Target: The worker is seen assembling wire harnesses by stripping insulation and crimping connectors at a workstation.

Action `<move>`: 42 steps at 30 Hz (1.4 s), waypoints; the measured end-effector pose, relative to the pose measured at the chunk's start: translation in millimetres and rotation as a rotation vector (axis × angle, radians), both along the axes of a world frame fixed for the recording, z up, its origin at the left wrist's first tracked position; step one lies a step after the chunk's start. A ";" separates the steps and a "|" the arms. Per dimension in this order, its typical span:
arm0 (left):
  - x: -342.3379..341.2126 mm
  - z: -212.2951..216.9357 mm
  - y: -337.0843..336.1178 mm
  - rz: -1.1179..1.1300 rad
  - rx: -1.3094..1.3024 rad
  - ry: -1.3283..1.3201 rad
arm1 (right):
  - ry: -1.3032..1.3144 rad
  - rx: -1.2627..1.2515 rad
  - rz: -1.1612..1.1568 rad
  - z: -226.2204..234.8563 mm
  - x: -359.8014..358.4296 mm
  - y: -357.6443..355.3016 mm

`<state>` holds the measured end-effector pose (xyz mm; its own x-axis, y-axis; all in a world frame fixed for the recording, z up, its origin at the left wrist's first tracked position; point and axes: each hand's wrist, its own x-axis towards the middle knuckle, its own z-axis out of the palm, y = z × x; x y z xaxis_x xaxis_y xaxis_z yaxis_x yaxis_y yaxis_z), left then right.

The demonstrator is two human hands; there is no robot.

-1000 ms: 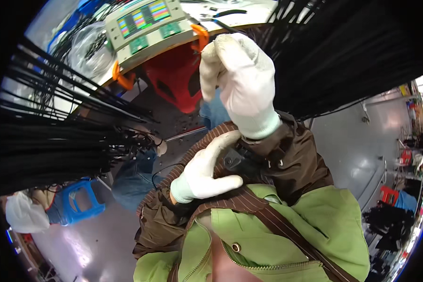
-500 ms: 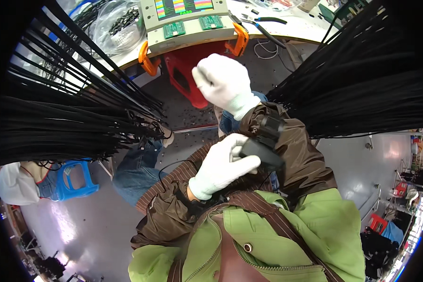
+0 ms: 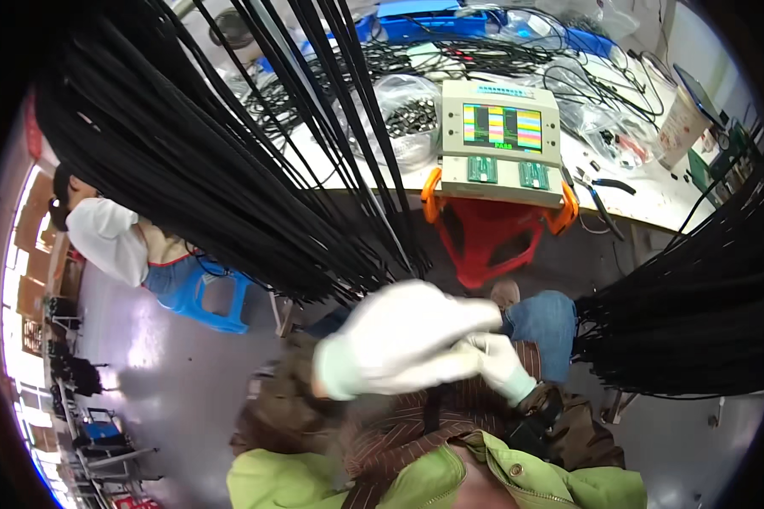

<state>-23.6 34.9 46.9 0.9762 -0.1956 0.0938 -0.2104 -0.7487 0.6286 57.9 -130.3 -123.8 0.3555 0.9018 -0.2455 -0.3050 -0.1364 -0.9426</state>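
Note:
Both my hands wear white gloves and meet in front of my chest. My left hand (image 3: 399, 339) is large and blurred, and it lies over the fingers of my right hand (image 3: 494, 360). Nothing else shows between them, and the blur hides how the fingers are set. Brown striped sleeves (image 3: 450, 416) and a green jacket (image 3: 331, 483) fill the lower edge. My knee in blue jeans (image 3: 545, 321) shows just past the hands.
Thick bundles of black cables hang at the left (image 3: 229, 170) and right (image 3: 696, 314). A beige tester box with a colourful screen (image 3: 501, 140) sits on a cluttered white table (image 3: 654, 208). Under it stands a red stool (image 3: 492, 242). Another person (image 3: 110, 237) sits by a blue stool (image 3: 208, 293).
My head has tilted up, so the table and tester now sit further down the view. My right hand dropped from above to meet the left hand near my chest.

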 end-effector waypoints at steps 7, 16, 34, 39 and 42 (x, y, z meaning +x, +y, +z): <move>-15.3 103.3 22.5 0.552 0.887 -0.863 | 0.125 -0.066 0.028 -26.7 3.5 -9.6; 1.0 95.8 33.1 0.467 0.798 -0.800 | 0.135 -0.014 0.007 -45.9 15.4 -27.7; 38.4 34.7 31.1 0.429 0.232 -0.229 | 0.051 -0.137 -0.048 -45.8 20.6 -28.4; -17.1 -6.4 28.1 0.798 -0.315 -0.245 | -0.135 -0.142 -0.158 -30.3 36.8 -17.8; -27.5 22.6 50.5 0.243 -0.908 -0.334 | -0.552 0.075 -0.590 15.1 65.1 6.0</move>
<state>-51.1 85.4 69.4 0.8764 0.2882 0.3858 -0.3856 -0.0599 0.9207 123.0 -124.3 -108.6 0.8299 0.5349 0.1583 0.2050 -0.0286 -0.9783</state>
